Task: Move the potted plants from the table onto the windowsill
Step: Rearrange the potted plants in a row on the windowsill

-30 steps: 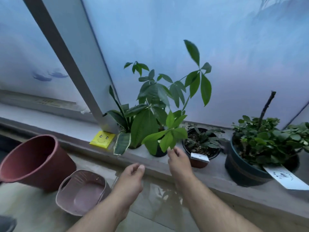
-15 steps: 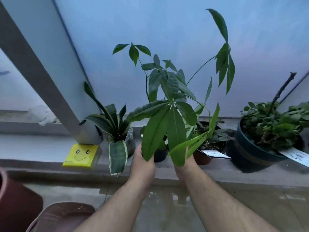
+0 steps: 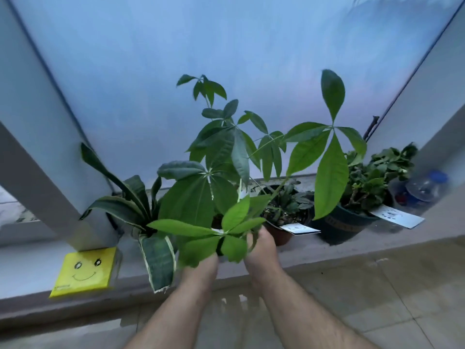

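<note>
The tall leafy plant sits in its small dark pot on the windowsill, between the striped plant and the brown pot. Your left hand and right hand wrap around the pot from both sides, probably so it stays straight.

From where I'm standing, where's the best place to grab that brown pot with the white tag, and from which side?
Grip the brown pot by its lower wall, coming from the front at sill level. Its low plant fills the rim, the white tag sticks out to the right, and the dark blue pot stands close on that side.
</note>
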Demonstrator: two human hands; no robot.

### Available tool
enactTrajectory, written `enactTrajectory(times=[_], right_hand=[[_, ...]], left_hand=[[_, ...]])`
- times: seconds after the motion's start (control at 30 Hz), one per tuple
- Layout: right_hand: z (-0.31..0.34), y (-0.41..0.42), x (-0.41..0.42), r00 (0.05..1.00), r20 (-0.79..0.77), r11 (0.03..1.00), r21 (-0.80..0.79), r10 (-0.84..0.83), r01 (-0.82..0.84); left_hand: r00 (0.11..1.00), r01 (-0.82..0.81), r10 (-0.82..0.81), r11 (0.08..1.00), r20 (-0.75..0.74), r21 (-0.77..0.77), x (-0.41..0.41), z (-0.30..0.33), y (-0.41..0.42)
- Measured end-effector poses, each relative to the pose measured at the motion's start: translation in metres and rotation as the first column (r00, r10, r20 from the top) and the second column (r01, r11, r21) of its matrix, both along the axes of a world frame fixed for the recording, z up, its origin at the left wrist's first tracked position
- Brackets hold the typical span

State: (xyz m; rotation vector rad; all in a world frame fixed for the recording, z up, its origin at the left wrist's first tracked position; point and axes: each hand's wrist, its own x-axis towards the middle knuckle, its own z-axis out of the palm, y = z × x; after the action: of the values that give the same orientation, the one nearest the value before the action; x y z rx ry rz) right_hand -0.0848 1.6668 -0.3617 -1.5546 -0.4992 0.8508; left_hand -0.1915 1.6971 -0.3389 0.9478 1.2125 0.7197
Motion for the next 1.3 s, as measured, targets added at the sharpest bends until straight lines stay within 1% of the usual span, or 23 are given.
enactTrajectory(times=[0.03,0.07,0.1,0.17,0.23,0.27,0.3,0.37,0.4,0.43,0.5,0.53,0.6,0.67,0.7,0.77,0.83,0.9,0.93,1.03,1.13,1.2,1.3], right_hand=[[0.004,0.002,0.002,0.998,-0.067,0.999,0.038,-0.019,0.022],[0.003,0.006,0.007,0.987,-0.158,0.996,0.082,-0.006,0.019],[0.003,0.011,0.008,0.971,-0.238,0.996,0.091,0.004,0.018],[0.002,0.013,0.005,0.947,-0.318,0.997,0.073,0.05,-0.028],[-0.009,0.013,0.005,0.963,-0.266,0.997,0.068,0.048,-0.031],[-0.016,0.01,0.005,0.975,-0.22,0.998,0.061,0.019,-0.005],[-0.013,0.008,0.001,0.98,-0.2,0.997,0.064,-0.02,0.034],[-0.015,0.003,0.0,0.989,-0.131,0.995,0.069,-0.065,0.074],[-0.014,0.002,0.0,0.994,-0.094,0.997,0.062,-0.049,0.055],[-0.011,0.0,0.0,0.995,-0.086,0.996,0.074,-0.045,0.052],[-0.006,-0.001,0.005,0.993,-0.115,0.995,0.086,-0.036,0.046],[-0.006,0.001,0.011,0.988,-0.151,0.995,0.084,-0.032,0.045],[-0.004,0.009,0.019,0.981,-0.188,0.995,0.087,-0.038,0.055],[-0.012,0.018,0.021,0.991,-0.136,0.997,0.073,-0.018,0.028],[-0.016,0.019,0.019,0.992,-0.122,0.998,0.065,-0.018,0.027],[-0.023,0.018,0.015,0.993,-0.117,0.996,0.078,-0.025,0.034],[-0.027,0.014,0.011,0.997,-0.073,0.994,0.101,-0.028,0.036],[-0.029,0.011,0.009,0.997,-0.049,0.993,0.096,-0.064,0.068],[-0.03,0.011,0.007,0.995,-0.06,0.992,0.093,-0.083,0.089],[-0.028,0.01,0.003,0.99,-0.079,0.991,0.047,-0.118,0.122],[-0.029,0.008,0.003,0.987,-0.096,0.989,0.06,-0.13,0.136],[-0.027,0.008,0.005,0.988,-0.084,0.989,0.059,-0.129,0.134],[-0.026,0.009,0.005,0.993,-0.065,0.993,0.048,-0.101,0.104]], left_hand=[[0.999,0.004,0.0,0.998,-0.053,0.06,0.0,0.005,-0.006],[0.997,-0.046,0.054,0.99,-0.053,0.137,-0.001,0.005,-0.008],[0.996,-0.031,0.044,0.986,-0.077,0.165,0.001,-0.003,-0.006],[1.0,0.019,-0.013,0.973,-0.026,0.231,0.002,0.003,-0.005],[0.997,0.048,-0.061,0.971,0.047,0.236,0.005,0.004,0.0],[0.995,0.005,-0.03,0.97,0.097,0.244,0.006,0.005,0.001],[0.996,0.007,-0.029,0.97,0.087,0.244,0.005,-0.001,0.007],[0.999,0.016,-0.023,0.972,0.028,0.233,0.007,-0.008,0.009],[1.0,0.019,-0.023,0.97,0.016,0.243,0.007,-0.006,0.009],[0.998,0.038,-0.025,0.961,-0.052,0.275,0.007,-0.009,0.01],[0.984,0.059,0.002,0.941,-0.18,0.334,0.007,-0.017,0.01],[0.975,0.033,0.041,0.946,-0.218,0.324,0.008,-0.021,0.009],[0.967,-0.029,0.101,0.955,-0.232,0.296,0.011,-0.023,0.004],[0.982,-0.051,0.117,0.918,-0.146,0.392,0.014,-0.02,0.002],[0.985,-0.05,0.112,0.915,-0.133,0.4,0.014,-0.023,0.004],[0.991,-0.077,0.111,0.935,-0.078,0.348,0.016,-0.027,0.007],[0.997,-0.05,0.065,0.961,-0.047,0.271,0.017,-0.032,0.011],[0.999,0.001,0.008,0.975,-0.041,0.224,0.018,-0.039,0.019],[0.999,0.008,0.001,0.977,-0.042,0.212,0.019,-0.039,0.022],[0.997,-0.044,0.056,0.979,-0.057,0.201,0.019,-0.043,0.027],[0.989,-0.119,0.135,0.964,-0.052,0.238,0.017,-0.042,0.027],[0.993,-0.089,0.107,0.96,-0.054,0.267,0.017,-0.038,0.025],[0.999,-0.028,0.038,0.966,-0.035,0.257,0.016,-0.038,0.024]])
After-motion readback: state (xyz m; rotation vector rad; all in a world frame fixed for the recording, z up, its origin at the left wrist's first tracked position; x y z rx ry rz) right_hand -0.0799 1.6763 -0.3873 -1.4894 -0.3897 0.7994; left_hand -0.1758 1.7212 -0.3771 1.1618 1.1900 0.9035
